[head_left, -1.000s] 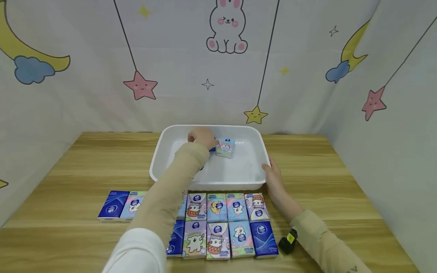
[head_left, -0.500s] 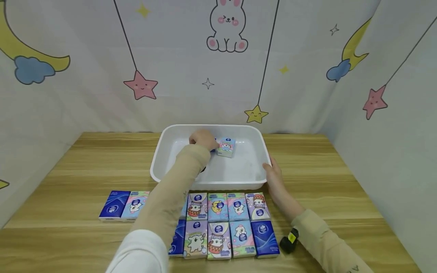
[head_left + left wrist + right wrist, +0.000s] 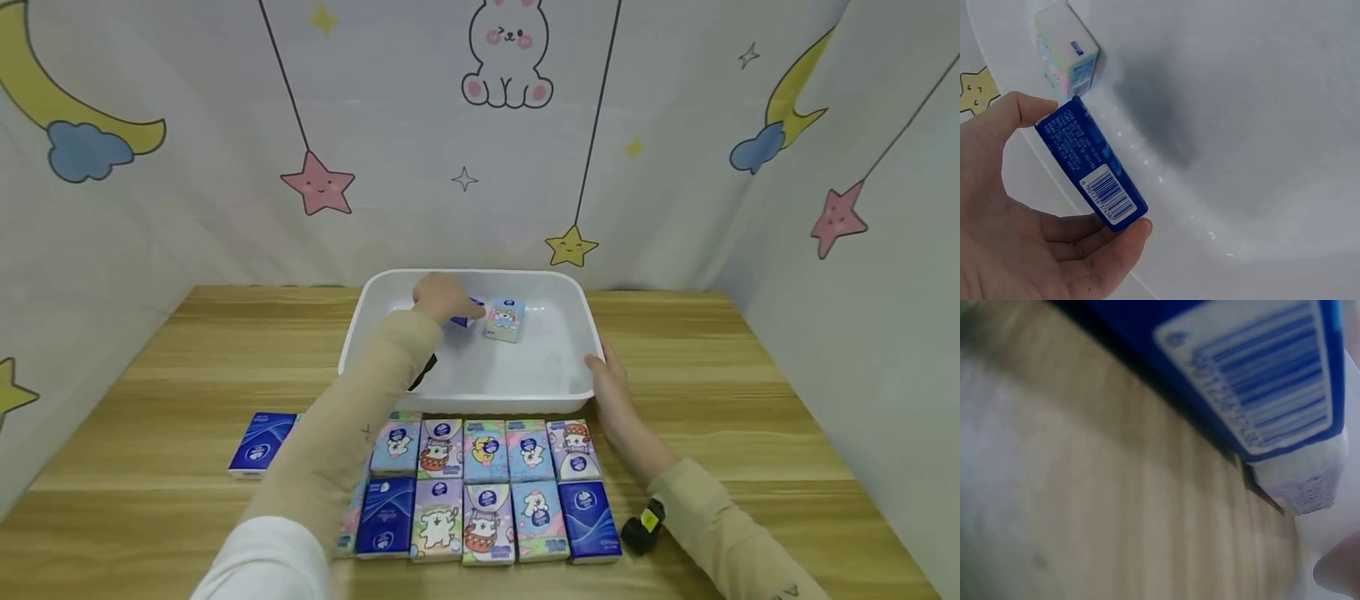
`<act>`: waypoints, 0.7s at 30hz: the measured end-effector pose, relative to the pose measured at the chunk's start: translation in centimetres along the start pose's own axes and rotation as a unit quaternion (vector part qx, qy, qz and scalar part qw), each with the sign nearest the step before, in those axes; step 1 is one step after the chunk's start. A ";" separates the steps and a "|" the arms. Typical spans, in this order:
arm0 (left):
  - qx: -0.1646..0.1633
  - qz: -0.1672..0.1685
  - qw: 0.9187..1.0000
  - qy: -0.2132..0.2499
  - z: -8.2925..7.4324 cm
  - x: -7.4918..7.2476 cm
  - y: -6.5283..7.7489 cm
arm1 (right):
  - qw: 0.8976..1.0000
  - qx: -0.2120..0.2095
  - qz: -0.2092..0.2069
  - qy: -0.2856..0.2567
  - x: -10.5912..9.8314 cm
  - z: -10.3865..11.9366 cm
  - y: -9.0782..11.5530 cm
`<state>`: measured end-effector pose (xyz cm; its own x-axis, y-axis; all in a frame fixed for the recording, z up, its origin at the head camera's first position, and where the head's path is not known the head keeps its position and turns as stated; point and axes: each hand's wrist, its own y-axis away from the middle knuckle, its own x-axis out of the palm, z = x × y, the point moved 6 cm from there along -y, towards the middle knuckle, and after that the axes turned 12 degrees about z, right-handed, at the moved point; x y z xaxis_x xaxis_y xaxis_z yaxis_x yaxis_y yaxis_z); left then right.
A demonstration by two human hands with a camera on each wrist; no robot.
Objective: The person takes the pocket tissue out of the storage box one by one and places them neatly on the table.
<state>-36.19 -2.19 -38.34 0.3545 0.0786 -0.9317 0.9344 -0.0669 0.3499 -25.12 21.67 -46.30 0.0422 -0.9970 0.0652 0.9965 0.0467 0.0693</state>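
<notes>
My left hand (image 3: 441,297) is over the inside of the white plastic basin (image 3: 517,407), near its back wall. Thumb and fingers grip a blue tissue pack (image 3: 1091,165) by its two ends, barcode side toward the left wrist camera. Beside it in the basin lies a pastel cartoon tissue pack (image 3: 505,320), also in the left wrist view. At the basin's right side, my right hand (image 3: 617,398) holds the rim, thumb over the edge and fingers outside. Only a blurred fingertip (image 3: 1340,569) of it shows in the right wrist view.
Two rows of blue and cartoon tissue packs (image 3: 487,521) lie in front of the basin. A blue pack (image 3: 261,443) is at the left, partly behind the left sleeve. A black wrist device (image 3: 643,527) sits by the right cuff. Printed curtains stand behind the wooden table (image 3: 750,400).
The head view has shifted slightly. My left hand and forearm have moved a little left, showing more of the held blue pack and of the front rows. The right hand stays on the rim.
</notes>
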 end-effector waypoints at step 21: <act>0.191 -0.064 0.979 0.022 1.8 -4.2 11.9 | 1.000 0.003 0.012 -0.007 0.2 0.1 0.0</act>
<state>-26.61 -5.11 -30.46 0.2453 0.1532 -0.9573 0.8932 -0.4195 0.1617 -25.16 21.49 -46.19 0.0647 -0.9946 0.0815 0.9949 0.0707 0.0726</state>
